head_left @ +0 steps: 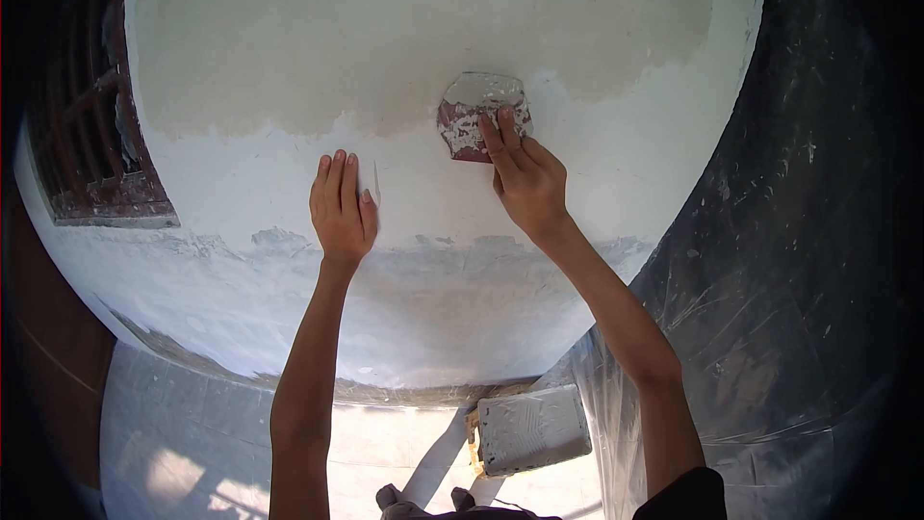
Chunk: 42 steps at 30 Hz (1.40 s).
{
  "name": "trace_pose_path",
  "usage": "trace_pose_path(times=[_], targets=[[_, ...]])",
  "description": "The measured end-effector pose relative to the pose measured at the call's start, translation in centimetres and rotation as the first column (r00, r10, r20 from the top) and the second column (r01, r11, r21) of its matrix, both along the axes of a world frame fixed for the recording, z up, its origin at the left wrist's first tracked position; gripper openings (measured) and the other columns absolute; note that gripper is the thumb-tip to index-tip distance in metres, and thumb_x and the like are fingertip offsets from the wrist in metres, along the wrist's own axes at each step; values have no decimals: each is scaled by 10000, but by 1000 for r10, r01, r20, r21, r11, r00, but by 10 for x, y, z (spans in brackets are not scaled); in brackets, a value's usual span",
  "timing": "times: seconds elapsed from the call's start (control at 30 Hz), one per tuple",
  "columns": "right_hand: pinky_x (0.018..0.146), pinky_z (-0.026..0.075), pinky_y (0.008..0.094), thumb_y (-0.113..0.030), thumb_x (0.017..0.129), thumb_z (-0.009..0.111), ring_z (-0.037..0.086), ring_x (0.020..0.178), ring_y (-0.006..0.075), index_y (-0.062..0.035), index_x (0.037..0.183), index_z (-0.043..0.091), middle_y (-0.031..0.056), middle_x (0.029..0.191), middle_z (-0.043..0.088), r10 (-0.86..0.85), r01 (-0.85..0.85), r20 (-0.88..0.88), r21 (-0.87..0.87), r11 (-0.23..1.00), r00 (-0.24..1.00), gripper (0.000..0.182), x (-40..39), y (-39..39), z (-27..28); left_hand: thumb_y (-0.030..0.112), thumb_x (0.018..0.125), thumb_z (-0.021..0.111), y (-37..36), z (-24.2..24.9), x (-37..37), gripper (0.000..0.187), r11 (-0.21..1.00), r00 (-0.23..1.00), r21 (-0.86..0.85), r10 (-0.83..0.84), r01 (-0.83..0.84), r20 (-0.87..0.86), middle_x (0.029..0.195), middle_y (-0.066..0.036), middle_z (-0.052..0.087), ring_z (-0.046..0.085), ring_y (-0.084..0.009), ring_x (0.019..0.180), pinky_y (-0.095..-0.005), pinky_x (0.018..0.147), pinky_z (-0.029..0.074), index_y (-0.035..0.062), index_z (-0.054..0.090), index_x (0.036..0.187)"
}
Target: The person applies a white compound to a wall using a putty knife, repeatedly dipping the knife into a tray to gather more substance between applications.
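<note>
Scraper [468, 121] being gripped against wall [433, 207] by right hand [531, 188]; left hand [342, 214] being held flat on wall, fingers extended.

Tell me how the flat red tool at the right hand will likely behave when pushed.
The flat red tool is probably light for its size, as it looks thin. Its broad, flat shape should slide along the wall rather than roll. The patchy white crust on it might make the right hand's grip uneven.
</note>
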State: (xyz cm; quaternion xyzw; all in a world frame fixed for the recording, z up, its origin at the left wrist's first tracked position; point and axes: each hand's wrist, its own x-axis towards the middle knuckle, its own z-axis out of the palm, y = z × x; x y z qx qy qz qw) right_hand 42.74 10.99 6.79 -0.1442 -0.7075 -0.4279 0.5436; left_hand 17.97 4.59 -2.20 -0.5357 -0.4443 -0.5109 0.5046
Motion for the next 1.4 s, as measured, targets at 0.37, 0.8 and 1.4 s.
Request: trace_pose_path(times=[0.37,0.8,1.4], targets=[[477,444,253,24,777,698,493,514,128,-91,1128,686,72,923,707,333,-335,-59,-300,893,941,369,8,-61,-21,139,931,440,1,1,0,445,1000,1000,-5,-20,20,11,1381,-179,509,442,-372,1316,-455,1065,370,-34,522,1333],[468,429,254,-103,881,681,534,472,126,-24,1030,592,94,767,689,407,-555,-391,-432,711,826,191,-21,-32,38,138,933,436,3,0,-2,440,999,999,8,-32,32,-6,1385,-176,508,439,-364,1320,-447,1061,373,-30,529,1329],[457,373,224,-174,915,668,446,466,64,-18,998,596,62,718,656,320,-630,-595,-434,644,737,191,-13,-33,30,128,923,435,1,-1,-2,440,1000,1000,12,-18,18,-13,1378,-182,509,449,-370,1309,-456,1057,382,-32,533,1321]])
